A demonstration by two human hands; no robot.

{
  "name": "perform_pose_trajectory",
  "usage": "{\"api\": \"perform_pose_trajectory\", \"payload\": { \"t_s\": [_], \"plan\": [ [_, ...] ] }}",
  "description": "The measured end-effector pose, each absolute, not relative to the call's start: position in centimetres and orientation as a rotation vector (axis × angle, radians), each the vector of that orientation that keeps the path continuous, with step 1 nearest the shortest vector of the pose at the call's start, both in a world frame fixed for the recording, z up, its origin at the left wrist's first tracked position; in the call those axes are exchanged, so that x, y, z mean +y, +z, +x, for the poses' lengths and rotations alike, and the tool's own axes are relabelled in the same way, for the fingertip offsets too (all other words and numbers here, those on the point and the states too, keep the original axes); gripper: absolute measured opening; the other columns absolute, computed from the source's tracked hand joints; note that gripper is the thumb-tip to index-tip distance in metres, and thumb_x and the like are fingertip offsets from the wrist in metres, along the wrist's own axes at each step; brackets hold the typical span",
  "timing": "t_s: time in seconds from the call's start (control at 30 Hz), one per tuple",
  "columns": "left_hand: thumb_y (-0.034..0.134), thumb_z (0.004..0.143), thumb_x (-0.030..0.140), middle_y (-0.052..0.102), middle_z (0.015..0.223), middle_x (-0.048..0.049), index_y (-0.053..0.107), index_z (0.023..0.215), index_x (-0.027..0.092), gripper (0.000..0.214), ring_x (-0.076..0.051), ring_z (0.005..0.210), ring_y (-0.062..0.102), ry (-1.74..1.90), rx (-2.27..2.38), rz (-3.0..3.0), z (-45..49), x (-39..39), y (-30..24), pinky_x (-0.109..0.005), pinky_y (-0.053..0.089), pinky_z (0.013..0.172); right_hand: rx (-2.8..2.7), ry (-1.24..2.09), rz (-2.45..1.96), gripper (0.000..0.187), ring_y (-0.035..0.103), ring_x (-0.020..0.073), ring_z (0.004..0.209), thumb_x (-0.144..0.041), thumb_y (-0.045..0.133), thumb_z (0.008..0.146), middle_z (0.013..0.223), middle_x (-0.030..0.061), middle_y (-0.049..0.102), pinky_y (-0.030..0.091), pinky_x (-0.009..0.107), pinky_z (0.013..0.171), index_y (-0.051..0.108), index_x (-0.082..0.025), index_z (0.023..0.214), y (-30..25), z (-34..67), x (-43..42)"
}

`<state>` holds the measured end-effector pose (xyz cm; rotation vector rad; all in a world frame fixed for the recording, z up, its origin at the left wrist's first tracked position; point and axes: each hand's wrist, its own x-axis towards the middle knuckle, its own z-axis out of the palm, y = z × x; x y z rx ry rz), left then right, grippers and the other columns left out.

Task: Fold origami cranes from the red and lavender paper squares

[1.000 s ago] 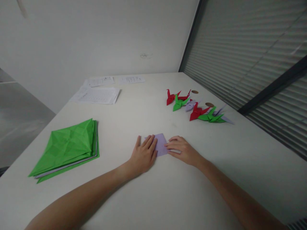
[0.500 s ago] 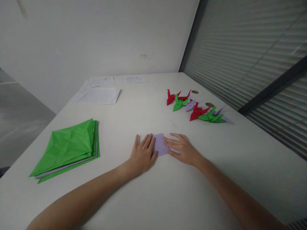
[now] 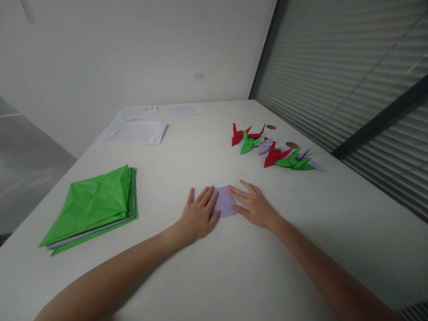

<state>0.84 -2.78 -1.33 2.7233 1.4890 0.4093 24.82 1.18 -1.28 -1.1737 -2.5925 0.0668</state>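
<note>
A small folded square of lilac origami paper [image 3: 224, 202] lies flat on the white table [image 3: 207, 276], between my two hands. Spread over its left side is my left hand [image 3: 199, 215], palm down, with its fingers stretched out and pressing on the paper. My right hand [image 3: 256, 204] is open too, and its fingertips touch the paper's right edge and upper right corner. Part of the paper's left side is hidden beneath my left fingers.
To the left sits a stack of creased green and lilac paper [image 3: 98, 198]. Folded cranes in red [image 3: 275, 156], green [image 3: 249, 143] and lilac [image 3: 264, 146] stand at the right, near two round table holes [image 3: 292, 145]. Printed sheets [image 3: 137, 133] lie at the back left; blinds [image 3: 351, 67] border the right.
My right hand has shifted slightly up along the paper's right edge, its fingers now nearer the upper corner. My left hand stays in place on the paper.
</note>
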Motion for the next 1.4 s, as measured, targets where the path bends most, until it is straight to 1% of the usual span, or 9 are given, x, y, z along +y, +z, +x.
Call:
{"api": "perform_pose_trajectory", "payload": {
  "t_s": [0.23, 0.33, 0.43, 0.53, 0.63, 0.73, 0.83, 1.07, 1.4],
  "plan": [
    [0.035, 0.099, 0.042, 0.034, 0.154, -0.0133, 0.031, 0.149, 0.018, 0.056, -0.029, 0.142, 0.033, 0.445, 1.503, 2.743, 0.8, -2.8, -1.6, -0.061, 0.021, 0.115, -2.577, 0.098, -1.141, 0.049, 0.034, 0.0299, 0.139, -0.043, 0.042, 0.098, 0.149, 0.0042, 0.046, 0.036, 0.051, 0.11, 0.047, -0.023, 0.143, -0.7, 23.9, 0.5],
    [0.037, 0.099, 0.044, 0.035, 0.154, -0.0138, 0.032, 0.149, 0.018, 0.056, -0.031, 0.142, 0.032, 0.468, 1.51, 2.733, 0.8, -2.8, -1.5, -0.063, 0.022, 0.114, -2.603, 0.088, -1.173, 0.048, 0.031, 0.0324, 0.141, -0.044, 0.047, 0.096, 0.15, 0.0034, 0.045, 0.035, 0.053, 0.109, 0.051, -0.025, 0.14, -0.9, 23.8, 0.4],
    [0.045, 0.096, 0.043, 0.035, 0.154, -0.0135, 0.041, 0.144, 0.021, 0.053, -0.036, 0.143, 0.029, 0.543, 1.475, 2.764, 0.8, -2.9, -1.2, -0.066, 0.022, 0.113, -2.604, 0.049, -1.246, 0.049, 0.027, 0.0357, 0.142, -0.047, 0.052, 0.093, 0.151, 0.0054, 0.044, 0.034, 0.055, 0.109, 0.054, -0.026, 0.138, -1.4, 24.0, 0.6],
    [0.046, 0.097, 0.035, 0.053, 0.14, -0.0109, 0.056, 0.13, 0.021, 0.037, -0.028, 0.133, 0.045, 0.601, 1.184, 2.853, 0.7, -2.8, -1.0, -0.054, 0.024, 0.117, -2.555, -0.012, -1.316, 0.047, 0.029, 0.0367, 0.141, -0.045, 0.053, 0.093, 0.149, 0.0079, 0.046, 0.035, 0.055, 0.108, 0.057, -0.024, 0.135, -2.0, 24.4, 1.0],
    [0.045, 0.098, 0.031, 0.064, 0.126, -0.0099, 0.06, 0.122, 0.018, 0.032, -0.021, 0.12, 0.057, 0.607, 1.01, 2.837, 0.7, -2.7, -1.0, -0.046, 0.03, 0.116, -2.459, -0.068, -1.346, 0.039, 0.035, 0.0367, 0.135, -0.038, 0.056, 0.092, 0.141, 0.009, 0.055, 0.036, 0.055, 0.106, 0.064, -0.022, 0.127, -2.0, 24.7, 1.3],
    [0.046, 0.097, 0.032, 0.06, 0.132, -0.0118, 0.056, 0.128, 0.017, 0.036, -0.022, 0.123, 0.055, 0.586, 1.038, 2.785, 0.7, -2.7, -0.9, -0.048, 0.033, 0.113, -2.395, -0.04, -1.227, 0.027, 0.05, 0.031, 0.12, -0.03, 0.058, 0.092, 0.121, 0.0099, 0.066, 0.041, 0.049, 0.1, 0.071, -0.022, 0.115, -1.3, 24.6, 1.1],
    [0.046, 0.097, 0.034, 0.056, 0.137, -0.0126, 0.054, 0.131, 0.018, 0.039, -0.023, 0.128, 0.052, 0.551, 1.064, 2.772, 0.7, -2.8, -0.7, -0.049, 0.032, 0.113, -2.483, 0.119, -0.978, 0.024, 0.057, 0.0235, 0.101, -0.029, 0.058, 0.092, 0.105, 0.0084, 0.068, 0.045, 0.041, 0.091, 0.072, -0.024, 0.111, -0.4, 24.2, 0.6],
    [0.045, 0.097, 0.035, 0.058, 0.136, -0.0136, 0.059, 0.126, 0.017, 0.036, -0.024, 0.127, 0.054, 0.528, 1.047, 2.831, 0.7, -2.7, -0.6, -0.05, 0.028, 0.116, -2.602, 0.146, -0.848, 0.026, 0.054, 0.0236, 0.098, -0.035, 0.059, 0.092, 0.099, 0.0086, 0.064, 0.043, 0.042, 0.087, 0.071, -0.027, 0.114, 0.0, 24.4, 0.4],
    [0.044, 0.097, 0.033, 0.056, 0.138, -0.0114, 0.059, 0.124, 0.018, 0.034, -0.023, 0.13, 0.051, 0.515, 1.058, 2.795, 0.7, -2.7, -0.7, -0.051, 0.028, 0.115, -2.455, 0.069, -1.005, 0.023, 0.052, 0.0252, 0.1, -0.029, 0.058, 0.092, 0.089, 0.0074, 0.065, 0.043, 0.042, 0.089, 0.077, -0.026, 0.08, -0.4, 27.3, 2.0]
  ]
}}
